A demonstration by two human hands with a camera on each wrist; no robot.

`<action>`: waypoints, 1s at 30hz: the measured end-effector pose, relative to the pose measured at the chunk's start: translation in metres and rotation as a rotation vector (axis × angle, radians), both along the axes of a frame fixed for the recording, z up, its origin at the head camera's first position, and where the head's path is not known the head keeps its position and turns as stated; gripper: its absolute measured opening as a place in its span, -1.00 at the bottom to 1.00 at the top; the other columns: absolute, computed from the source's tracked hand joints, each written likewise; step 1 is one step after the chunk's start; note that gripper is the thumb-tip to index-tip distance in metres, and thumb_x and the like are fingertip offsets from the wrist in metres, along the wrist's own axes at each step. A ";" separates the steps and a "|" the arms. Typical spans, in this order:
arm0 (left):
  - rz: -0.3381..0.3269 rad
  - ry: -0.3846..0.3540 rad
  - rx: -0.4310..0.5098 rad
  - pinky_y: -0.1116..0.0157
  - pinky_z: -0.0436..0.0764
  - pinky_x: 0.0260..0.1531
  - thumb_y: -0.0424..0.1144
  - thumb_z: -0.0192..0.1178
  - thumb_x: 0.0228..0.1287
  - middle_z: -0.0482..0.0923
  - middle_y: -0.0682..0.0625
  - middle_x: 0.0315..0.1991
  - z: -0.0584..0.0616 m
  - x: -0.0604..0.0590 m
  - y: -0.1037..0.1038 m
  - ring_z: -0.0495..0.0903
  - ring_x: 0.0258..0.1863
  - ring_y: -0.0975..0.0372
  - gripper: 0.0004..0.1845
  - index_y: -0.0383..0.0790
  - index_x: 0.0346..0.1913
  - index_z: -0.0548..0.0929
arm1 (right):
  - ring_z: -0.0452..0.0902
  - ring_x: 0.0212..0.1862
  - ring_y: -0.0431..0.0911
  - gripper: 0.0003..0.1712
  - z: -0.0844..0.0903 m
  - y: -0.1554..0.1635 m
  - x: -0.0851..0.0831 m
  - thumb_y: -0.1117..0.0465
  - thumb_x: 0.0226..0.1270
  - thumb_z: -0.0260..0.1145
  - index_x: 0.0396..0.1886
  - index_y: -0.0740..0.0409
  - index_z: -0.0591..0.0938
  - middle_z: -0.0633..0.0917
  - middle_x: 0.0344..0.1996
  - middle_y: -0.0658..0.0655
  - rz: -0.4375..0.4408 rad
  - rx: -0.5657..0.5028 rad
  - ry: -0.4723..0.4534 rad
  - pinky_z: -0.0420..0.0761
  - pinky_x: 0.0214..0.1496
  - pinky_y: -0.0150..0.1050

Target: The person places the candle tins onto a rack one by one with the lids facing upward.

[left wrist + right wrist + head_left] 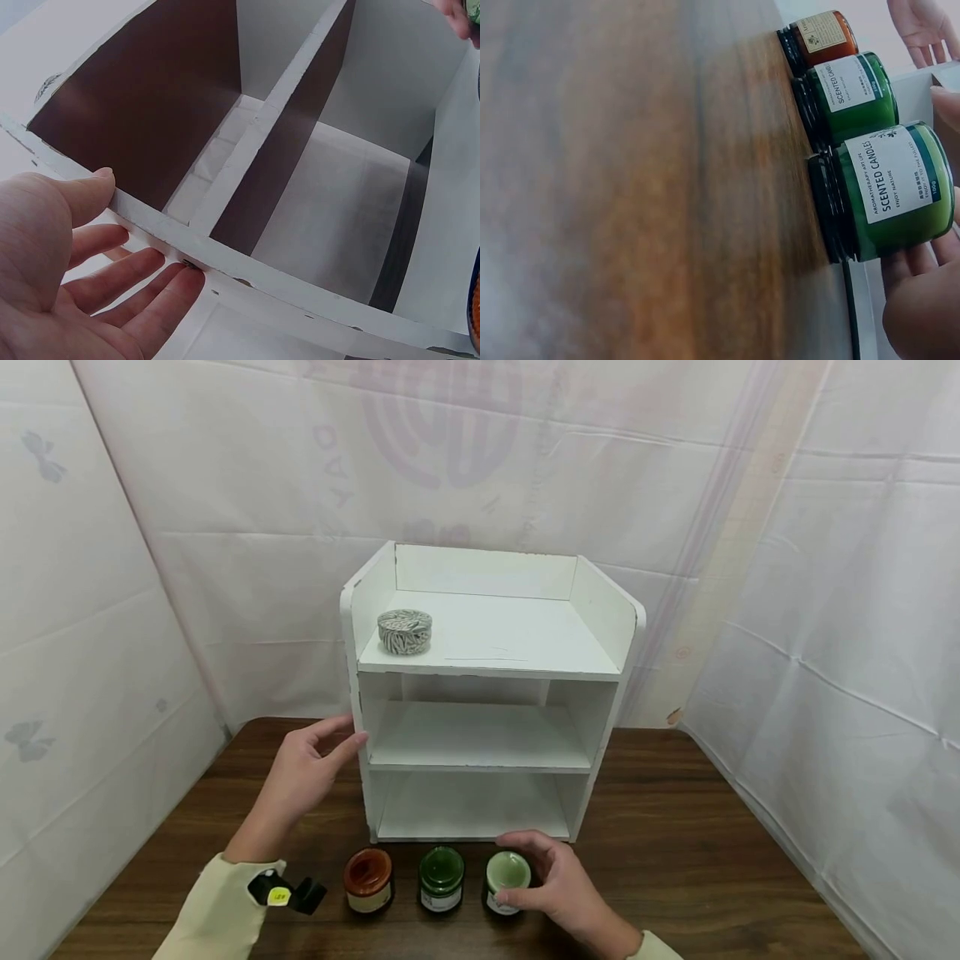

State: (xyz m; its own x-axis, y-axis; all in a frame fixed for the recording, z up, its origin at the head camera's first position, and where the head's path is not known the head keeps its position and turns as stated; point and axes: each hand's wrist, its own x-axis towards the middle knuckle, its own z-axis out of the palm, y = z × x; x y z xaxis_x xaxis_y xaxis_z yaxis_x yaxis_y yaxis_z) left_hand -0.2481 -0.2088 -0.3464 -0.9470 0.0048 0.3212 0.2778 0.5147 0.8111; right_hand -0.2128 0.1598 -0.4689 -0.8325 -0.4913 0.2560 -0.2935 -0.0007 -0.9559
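Left hand: fingers loosely spread, touching white shelf unit
Right hand: fingers curled round pale-green candle jar
Left of right fingers: dark-green jar, orange jar
Above left fingers: round patterned tin
Beyond right fingers: shelf unit blocks way

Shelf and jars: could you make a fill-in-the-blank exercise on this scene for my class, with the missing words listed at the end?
1. The round patterned box sits on the ____ level of the white shelf.
2. The dark green jar stands ____ the orange jar and the pale green jar.
3. The hand at the pale green jar is the person's ____ one.
4. The pale green jar's label reads SCENTED ____.

Missing words: top; between; right; CANDLES.
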 end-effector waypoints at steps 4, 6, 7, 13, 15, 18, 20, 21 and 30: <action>-0.004 0.001 0.000 -0.06 0.59 0.17 0.20 0.19 0.46 0.57 -0.16 0.34 0.000 0.000 0.000 0.53 0.31 -0.02 -0.33 -0.16 0.44 0.51 | 0.62 0.09 -0.23 -0.21 0.002 0.002 0.000 0.34 0.11 0.60 0.33 0.43 0.47 0.51 0.27 0.54 0.028 0.034 -0.034 0.55 0.17 -0.39; -0.005 0.003 0.002 -0.06 0.59 0.16 0.19 0.19 0.46 0.57 -0.15 0.34 0.000 0.000 0.000 0.53 0.31 -0.01 -0.33 -0.15 0.44 0.51 | 0.62 0.08 -0.25 -0.18 0.002 0.002 0.000 0.33 0.10 0.61 0.34 0.43 0.46 0.51 0.28 0.52 0.035 0.054 -0.045 0.54 0.18 -0.40; -0.005 0.004 0.003 -0.06 0.58 0.17 0.20 0.19 0.46 0.57 -0.15 0.34 0.000 0.000 0.000 0.53 0.32 -0.01 -0.33 -0.15 0.44 0.51 | 0.62 0.09 -0.25 -0.17 0.001 0.003 0.000 0.33 0.10 0.61 0.35 0.44 0.45 0.51 0.27 0.52 0.040 0.060 -0.041 0.53 0.19 -0.40; -0.002 0.008 0.005 -0.10 0.57 0.18 0.19 0.19 0.46 0.57 -0.17 0.33 -0.001 -0.001 0.001 0.52 0.32 -0.04 -0.34 -0.16 0.43 0.52 | 0.59 0.14 -0.25 -0.15 0.000 0.004 -0.001 0.33 0.12 0.60 0.37 0.43 0.42 0.51 0.30 0.49 0.051 0.096 -0.062 0.51 0.21 -0.41; -0.002 0.008 0.003 -0.09 0.58 0.17 0.19 0.19 0.46 0.58 -0.17 0.33 -0.001 -0.001 0.001 0.53 0.31 -0.04 -0.33 -0.16 0.43 0.52 | 0.59 0.14 -0.25 -0.14 0.001 0.004 -0.001 0.34 0.11 0.60 0.38 0.42 0.41 0.52 0.30 0.46 0.044 0.116 -0.070 0.50 0.21 -0.41; 0.003 0.008 -0.002 -0.03 0.61 0.14 0.19 0.19 0.46 0.58 -0.16 0.32 -0.001 -0.001 0.000 0.54 0.30 -0.03 -0.34 -0.16 0.43 0.52 | 0.58 0.16 -0.24 -0.12 0.002 0.004 -0.001 0.34 0.10 0.60 0.40 0.39 0.40 0.54 0.29 0.40 0.037 0.145 -0.082 0.49 0.21 -0.42; 0.006 0.008 -0.007 0.03 0.61 0.12 0.19 0.19 0.46 0.59 -0.16 0.32 0.000 0.000 0.000 0.54 0.30 -0.02 -0.34 -0.16 0.42 0.52 | 0.58 0.16 -0.23 -0.11 0.002 0.004 0.000 0.34 0.09 0.60 0.41 0.38 0.39 0.56 0.27 0.36 0.037 0.155 -0.091 0.50 0.21 -0.43; 0.007 0.009 -0.009 0.05 0.62 0.12 0.19 0.19 0.46 0.59 -0.15 0.32 0.000 0.000 0.000 0.54 0.30 -0.02 -0.34 -0.16 0.42 0.52 | 0.58 0.16 -0.22 -0.10 0.002 0.003 0.000 0.35 0.09 0.60 0.41 0.38 0.39 0.56 0.27 0.35 0.038 0.157 -0.095 0.50 0.21 -0.43; 0.008 0.006 -0.005 -0.09 0.58 0.18 0.17 0.18 0.47 0.57 -0.17 0.34 0.002 0.003 0.001 0.52 0.32 -0.04 -0.34 -0.16 0.44 0.50 | 0.60 0.14 -0.21 -0.13 0.000 0.003 0.001 0.36 0.09 0.61 0.39 0.40 0.41 0.61 0.21 0.29 0.033 0.155 -0.128 0.54 0.17 -0.42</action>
